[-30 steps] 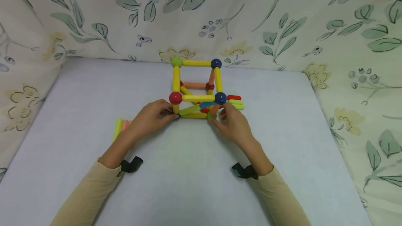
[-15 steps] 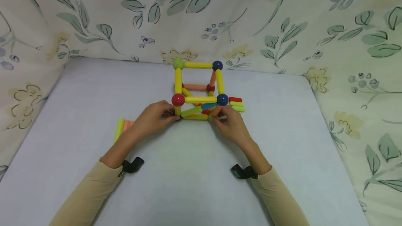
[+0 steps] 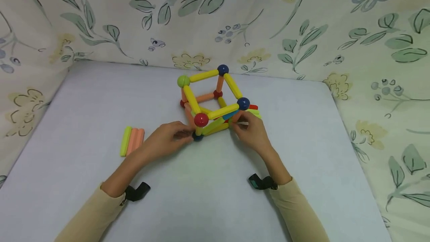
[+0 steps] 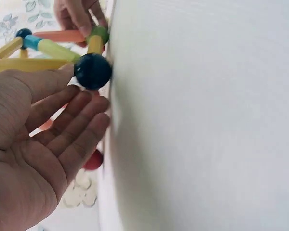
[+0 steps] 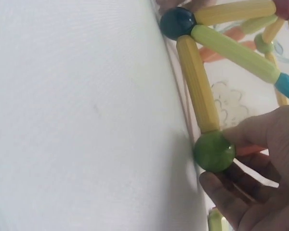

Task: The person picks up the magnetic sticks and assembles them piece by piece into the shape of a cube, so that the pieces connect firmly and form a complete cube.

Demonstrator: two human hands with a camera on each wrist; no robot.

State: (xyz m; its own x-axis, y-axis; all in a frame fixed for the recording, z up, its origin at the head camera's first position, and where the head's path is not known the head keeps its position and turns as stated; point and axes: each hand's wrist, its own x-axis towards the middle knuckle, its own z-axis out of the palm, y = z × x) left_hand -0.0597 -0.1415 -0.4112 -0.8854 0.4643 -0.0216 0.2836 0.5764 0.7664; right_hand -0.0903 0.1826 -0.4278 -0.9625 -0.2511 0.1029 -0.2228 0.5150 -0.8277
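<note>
A cube-like frame of toy building sticks and balls (image 3: 223, 111) stands on the table, turned so one corner faces me. Yellow sticks form its top, with a red, a light green and two blue balls at the corners. My left hand (image 3: 168, 137) is at the lower near corner, its thumb touching beside a dark blue ball (image 4: 93, 71) and its fingers fairly straight beneath. At the lower right corner, my right hand (image 3: 252, 132) pinches a green ball (image 5: 214, 151) between thumb and fingers. A green and blue diagonal (image 5: 236, 54) rises from the dark blue ball.
Left of the frame lie a lime stick (image 3: 125, 141) and orange sticks (image 3: 135, 140) side by side. A red stick (image 3: 254, 107) and lime sticks (image 3: 257, 113) lie behind my right hand. A floral cloth (image 3: 201, 21) hangs beyond the white table (image 3: 208, 197).
The frame has turned: its left near corner has come toward me and rightward. My left hand moved with it, uncovering the sticks at left. My right hand has stayed at the right corner.
</note>
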